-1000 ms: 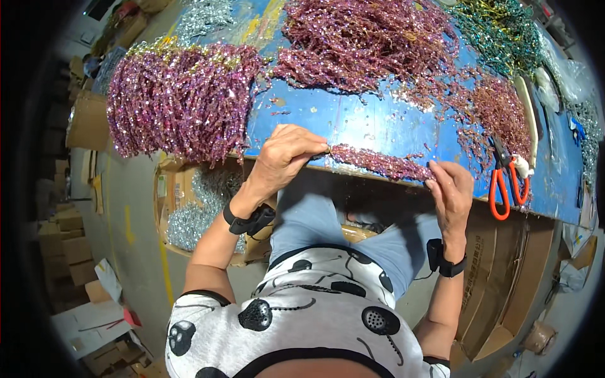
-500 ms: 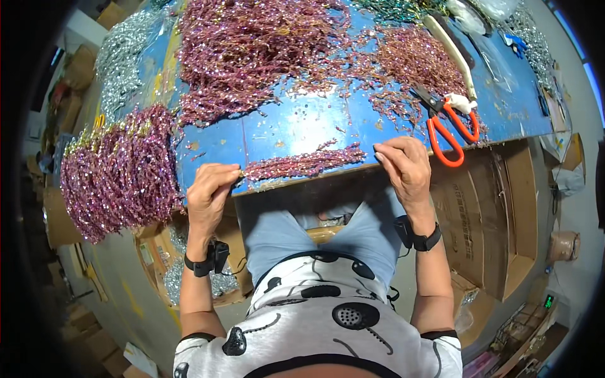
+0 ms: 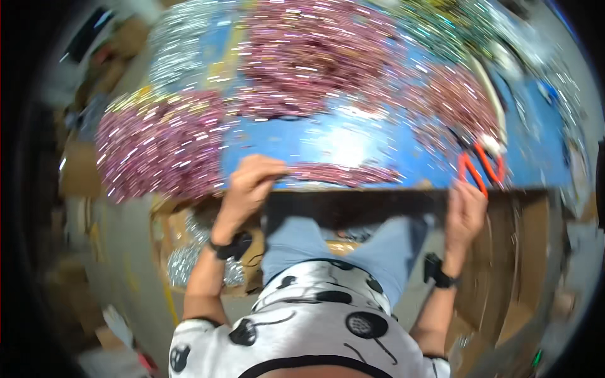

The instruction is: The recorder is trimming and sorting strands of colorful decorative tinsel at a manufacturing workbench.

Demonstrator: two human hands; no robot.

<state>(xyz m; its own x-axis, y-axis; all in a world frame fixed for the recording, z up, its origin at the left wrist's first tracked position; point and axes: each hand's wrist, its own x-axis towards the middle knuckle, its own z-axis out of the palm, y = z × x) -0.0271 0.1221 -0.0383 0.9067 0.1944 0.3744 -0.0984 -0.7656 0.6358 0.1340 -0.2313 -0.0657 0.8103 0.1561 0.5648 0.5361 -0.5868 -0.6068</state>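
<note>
My left hand [image 3: 253,183] pinches the left end of a small bundle of shiny pink strands [image 3: 343,173], which lies along the table's front edge. At the right, my right hand [image 3: 466,206] is closed at the orange-red handles of a pair of scissors [image 3: 467,167]. Its fingertips overlap the lower handle loop, though blur softens the contact. The scissors' dark blades point away toward the back left, beside a loose pile of pinkish strands [image 3: 463,97].
A large pink strand heap [image 3: 315,57] covers the back middle of the blue table [image 3: 271,142]. Pink bundles with yellowish ends [image 3: 164,145] hang over the left edge. Silver strands [image 3: 183,47] lie back left, green ones [image 3: 435,28] back right. Cardboard [image 3: 504,264] stands below right.
My right hand has left the bundle's right end and moved right to the scissors' handles. My left hand still pinches the left end. The whole view has shifted and blurred.
</note>
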